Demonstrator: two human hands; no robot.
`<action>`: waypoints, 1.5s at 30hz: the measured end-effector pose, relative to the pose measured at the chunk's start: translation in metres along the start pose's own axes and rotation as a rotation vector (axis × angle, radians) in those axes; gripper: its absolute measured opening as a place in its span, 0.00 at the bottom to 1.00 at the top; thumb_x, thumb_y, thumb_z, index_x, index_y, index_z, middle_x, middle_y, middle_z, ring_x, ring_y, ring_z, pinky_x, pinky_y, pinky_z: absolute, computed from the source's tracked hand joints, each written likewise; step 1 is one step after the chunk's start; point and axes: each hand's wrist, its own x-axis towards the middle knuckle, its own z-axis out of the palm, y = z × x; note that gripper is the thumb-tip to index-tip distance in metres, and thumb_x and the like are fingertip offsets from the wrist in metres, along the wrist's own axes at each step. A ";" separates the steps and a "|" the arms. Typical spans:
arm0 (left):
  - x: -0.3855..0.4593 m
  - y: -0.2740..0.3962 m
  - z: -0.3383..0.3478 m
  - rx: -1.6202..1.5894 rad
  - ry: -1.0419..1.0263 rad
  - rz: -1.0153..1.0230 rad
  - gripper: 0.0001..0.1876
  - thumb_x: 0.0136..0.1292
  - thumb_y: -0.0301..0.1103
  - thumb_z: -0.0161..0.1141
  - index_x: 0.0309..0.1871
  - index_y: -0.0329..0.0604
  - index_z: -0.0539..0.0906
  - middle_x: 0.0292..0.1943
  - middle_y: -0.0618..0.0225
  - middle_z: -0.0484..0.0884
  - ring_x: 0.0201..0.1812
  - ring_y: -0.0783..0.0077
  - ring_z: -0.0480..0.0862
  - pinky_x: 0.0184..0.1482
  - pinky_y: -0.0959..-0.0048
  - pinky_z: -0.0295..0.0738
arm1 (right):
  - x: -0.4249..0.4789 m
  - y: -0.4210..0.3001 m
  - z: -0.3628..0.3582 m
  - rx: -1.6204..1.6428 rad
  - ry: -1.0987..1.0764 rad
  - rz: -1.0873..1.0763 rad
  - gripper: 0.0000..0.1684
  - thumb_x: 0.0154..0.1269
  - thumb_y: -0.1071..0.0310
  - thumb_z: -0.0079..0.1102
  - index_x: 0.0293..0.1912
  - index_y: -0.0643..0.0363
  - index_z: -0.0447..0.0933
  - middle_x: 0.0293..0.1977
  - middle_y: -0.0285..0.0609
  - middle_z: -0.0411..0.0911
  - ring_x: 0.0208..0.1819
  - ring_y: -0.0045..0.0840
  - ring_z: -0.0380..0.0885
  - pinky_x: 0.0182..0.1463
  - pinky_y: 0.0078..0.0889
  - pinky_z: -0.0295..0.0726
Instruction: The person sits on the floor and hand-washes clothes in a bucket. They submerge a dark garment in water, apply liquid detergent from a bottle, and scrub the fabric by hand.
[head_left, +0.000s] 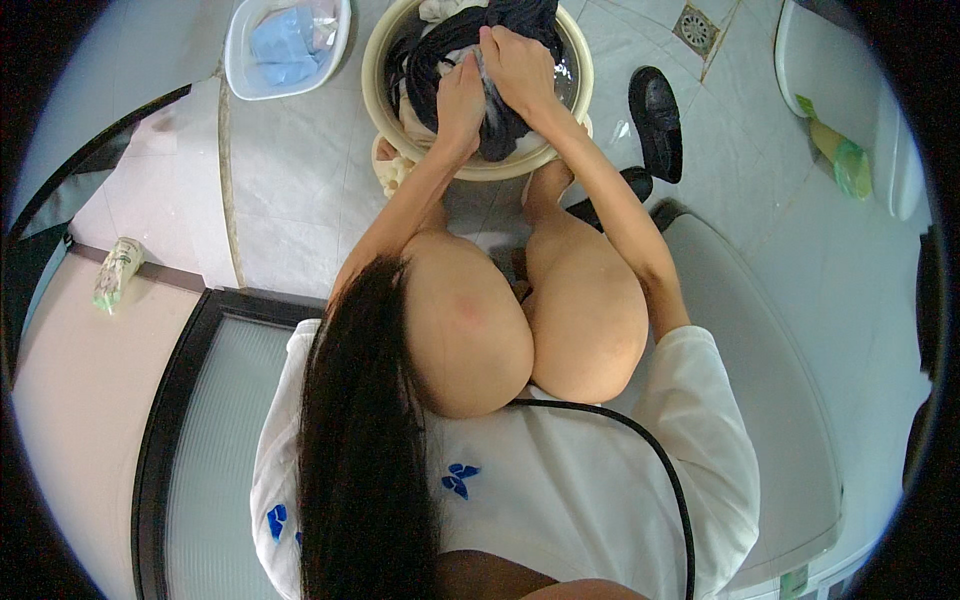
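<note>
A round cream basin (373, 82) stands on the floor between my feet. Dark wet cloth (501, 135) fills much of it, along with some pale cloth (446, 9). My left hand (460, 105) grips a bunched part of the dark cloth above the basin. Close beside it, my right hand (519, 69) is closed on the same cloth, thumb side towards the left hand. A whitish patch, perhaps suds, shows on the fabric between the two hands. Both hands partly cover what they grip.
A white plastic tub (234, 64) holding light blue cloth (281, 46) stands at upper left. Black shoes (655, 124) lie right of the basin, near a floor drain (697, 31). A black-framed ribbed-glass panel (225, 450) is at lower left. My feet wear cream slippers (394, 178).
</note>
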 end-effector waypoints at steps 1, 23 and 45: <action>0.005 -0.006 -0.001 -0.052 0.000 -0.024 0.18 0.68 0.39 0.43 0.38 0.31 0.77 0.29 0.67 0.77 0.30 0.78 0.69 0.33 0.75 0.65 | -0.004 0.000 0.003 -0.009 0.023 -0.021 0.15 0.63 0.61 0.45 0.25 0.60 0.70 0.21 0.49 0.74 0.21 0.43 0.75 0.22 0.40 0.73; 0.010 -0.017 -0.010 -0.136 -0.010 -0.257 0.17 0.67 0.39 0.42 0.35 0.33 0.76 0.23 0.68 0.72 0.25 0.79 0.67 0.28 0.73 0.63 | -0.005 0.004 0.014 0.010 0.008 0.097 0.15 0.62 0.63 0.46 0.24 0.61 0.73 0.17 0.53 0.72 0.20 0.46 0.74 0.22 0.40 0.72; 0.002 -0.016 -0.011 -0.295 -0.061 -0.454 0.17 0.66 0.42 0.46 0.41 0.36 0.78 0.35 0.69 0.78 0.35 0.77 0.75 0.38 0.76 0.68 | -0.005 0.011 0.027 -0.132 -0.010 0.077 0.13 0.57 0.64 0.47 0.21 0.60 0.72 0.14 0.52 0.73 0.18 0.44 0.76 0.18 0.40 0.76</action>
